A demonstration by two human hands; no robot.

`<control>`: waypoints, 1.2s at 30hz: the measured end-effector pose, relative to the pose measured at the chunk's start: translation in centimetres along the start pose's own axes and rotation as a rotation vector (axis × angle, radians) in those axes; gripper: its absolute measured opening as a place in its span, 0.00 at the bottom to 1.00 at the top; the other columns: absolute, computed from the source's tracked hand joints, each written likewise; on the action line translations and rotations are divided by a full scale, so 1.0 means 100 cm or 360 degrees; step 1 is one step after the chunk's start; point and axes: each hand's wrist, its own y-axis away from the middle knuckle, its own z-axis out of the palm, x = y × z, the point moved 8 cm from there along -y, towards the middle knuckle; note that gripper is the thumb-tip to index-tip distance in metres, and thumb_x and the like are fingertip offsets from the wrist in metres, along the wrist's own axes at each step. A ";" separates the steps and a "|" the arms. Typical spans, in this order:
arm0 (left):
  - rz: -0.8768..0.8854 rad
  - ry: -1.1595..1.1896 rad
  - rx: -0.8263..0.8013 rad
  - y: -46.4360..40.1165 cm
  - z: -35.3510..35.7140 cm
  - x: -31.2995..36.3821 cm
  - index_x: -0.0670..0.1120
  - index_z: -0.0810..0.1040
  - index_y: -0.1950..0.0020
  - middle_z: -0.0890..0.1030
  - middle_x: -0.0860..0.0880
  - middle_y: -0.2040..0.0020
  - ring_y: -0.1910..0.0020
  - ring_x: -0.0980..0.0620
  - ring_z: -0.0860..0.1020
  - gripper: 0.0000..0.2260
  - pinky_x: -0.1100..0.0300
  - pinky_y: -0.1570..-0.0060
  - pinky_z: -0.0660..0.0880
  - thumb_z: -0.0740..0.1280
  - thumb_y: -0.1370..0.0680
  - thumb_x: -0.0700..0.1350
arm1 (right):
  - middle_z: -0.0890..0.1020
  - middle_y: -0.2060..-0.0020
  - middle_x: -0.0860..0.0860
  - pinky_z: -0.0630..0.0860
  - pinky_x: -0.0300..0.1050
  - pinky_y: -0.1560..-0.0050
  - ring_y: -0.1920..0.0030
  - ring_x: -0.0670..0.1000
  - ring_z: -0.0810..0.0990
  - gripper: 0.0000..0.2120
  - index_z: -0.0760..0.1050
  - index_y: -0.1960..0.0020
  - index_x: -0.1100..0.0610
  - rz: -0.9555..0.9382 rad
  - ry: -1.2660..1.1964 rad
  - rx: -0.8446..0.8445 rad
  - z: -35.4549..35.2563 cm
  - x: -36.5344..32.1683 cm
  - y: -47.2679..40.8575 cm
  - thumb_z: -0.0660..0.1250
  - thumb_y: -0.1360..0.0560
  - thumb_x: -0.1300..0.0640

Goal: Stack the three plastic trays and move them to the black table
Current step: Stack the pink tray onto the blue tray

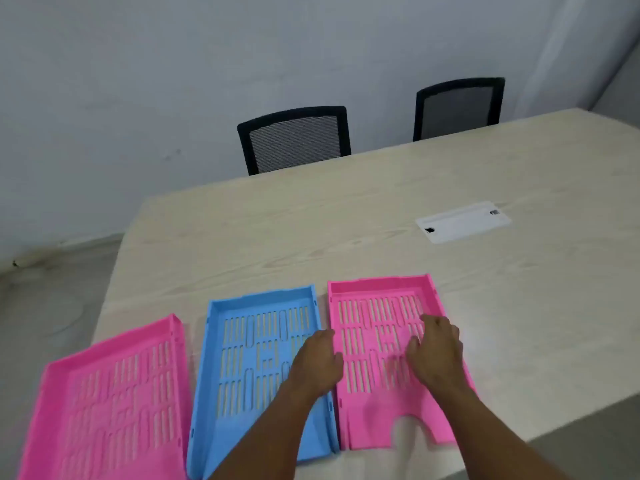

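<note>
Three slotted plastic trays lie side by side on a light wooden table (381, 209). A pink tray (104, 393) is at the left, a blue tray (249, 348) in the middle, another pink tray (374, 327) at the right. My left hand (317, 362) hovers over the gap between the blue tray and the right pink tray, fingers curled near the pink tray's left wall. My right hand (436, 351) is over the right pink tray near its right wall. Both are blurred; I cannot tell whether either hand grips the tray. No black table is in view.
Two black mesh-backed chairs (294, 138) (459, 107) stand at the table's far side against a grey wall. A white cable hatch (462, 221) is set in the tabletop, right of centre. Grey floor lies to the left of the table.
</note>
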 end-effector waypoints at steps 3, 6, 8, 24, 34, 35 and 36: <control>-0.0051 0.0048 -0.0027 -0.002 0.013 0.003 0.39 0.63 0.25 0.70 0.41 0.28 0.28 0.42 0.68 0.24 0.51 0.28 0.65 0.60 0.19 0.45 | 0.73 0.35 0.62 0.72 0.57 0.40 0.36 0.63 0.71 0.26 0.68 0.30 0.63 0.0231 0.0005 -0.0009 0.002 0.032 0.010 0.66 0.26 0.58; -0.0076 0.0111 0.0023 -0.003 0.017 0.010 0.40 0.59 0.23 0.69 0.40 0.27 0.29 0.43 0.69 0.26 0.53 0.30 0.65 0.61 0.19 0.44 | 0.74 0.37 0.62 0.73 0.57 0.41 0.38 0.63 0.73 0.23 0.69 0.32 0.63 0.0268 0.0032 -0.0048 0.009 0.049 0.018 0.65 0.25 0.59; -0.0096 0.0219 0.0014 -0.006 0.021 0.012 0.40 0.60 0.24 0.74 0.40 0.32 0.33 0.43 0.74 0.26 0.52 0.33 0.71 0.62 0.20 0.42 | 0.75 0.37 0.61 0.72 0.58 0.42 0.38 0.62 0.73 0.23 0.69 0.32 0.62 0.0316 0.0055 -0.0003 0.006 0.057 0.018 0.66 0.25 0.59; -0.0132 0.0771 0.0403 -0.013 0.001 0.012 0.50 0.61 0.22 0.83 0.53 0.45 0.65 0.58 0.78 0.30 0.66 0.57 0.77 0.69 0.22 0.44 | 0.78 0.47 0.62 0.76 0.57 0.53 0.47 0.65 0.77 0.12 0.75 0.42 0.63 0.0469 -0.0337 0.0436 -0.031 0.062 0.000 0.61 0.23 0.62; -0.0300 0.0762 0.0860 0.021 -0.069 -0.068 0.45 0.72 0.28 0.78 0.61 0.60 0.69 0.68 0.71 0.25 0.74 0.63 0.70 0.62 0.24 0.30 | 0.75 0.52 0.58 0.73 0.50 0.59 0.63 0.59 0.75 0.10 0.77 0.46 0.63 0.0208 -0.0466 0.0313 -0.003 -0.020 0.003 0.59 0.21 0.61; -0.0324 0.0735 0.0919 0.029 -0.078 -0.081 0.44 0.73 0.29 0.82 0.54 0.58 0.68 0.66 0.73 0.25 0.74 0.60 0.69 0.63 0.25 0.30 | 0.74 0.53 0.58 0.74 0.50 0.58 0.63 0.58 0.75 0.09 0.77 0.48 0.63 0.0161 -0.0486 0.0274 0.005 -0.034 0.006 0.59 0.21 0.61; -0.0350 0.0710 0.0988 0.038 -0.087 -0.095 0.42 0.74 0.30 0.85 0.47 0.54 0.65 0.61 0.77 0.25 0.72 0.58 0.70 0.63 0.26 0.29 | 0.74 0.53 0.57 0.76 0.51 0.58 0.62 0.57 0.75 0.09 0.77 0.49 0.63 0.0109 -0.0511 0.0235 0.012 -0.048 0.009 0.59 0.21 0.61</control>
